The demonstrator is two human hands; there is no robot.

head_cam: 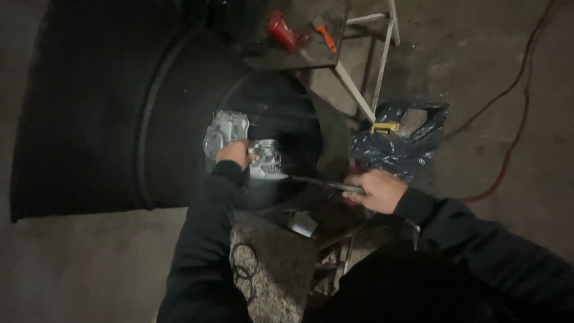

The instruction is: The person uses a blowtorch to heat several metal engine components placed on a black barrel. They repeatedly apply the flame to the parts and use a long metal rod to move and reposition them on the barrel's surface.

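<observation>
Metal part held at a big dark drum's mouth

The drum (149,119) fills the left; bare floor (508,90) lies right. Left hand (234,154) grips the silvery cast part (239,143) (ribbed, pale); right hand (378,190) closes around a thin rod (326,183).

Red bottle (283,30) and orange-handled brush (323,33) on a stool — blue bag (399,143) beside.

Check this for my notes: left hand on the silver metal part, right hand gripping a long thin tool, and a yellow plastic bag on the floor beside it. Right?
Nearly. In the head view the plastic bag is dark blue, not yellow. The rest stands: left hand on the silver metal part, right hand gripping the long thin tool.
</observation>
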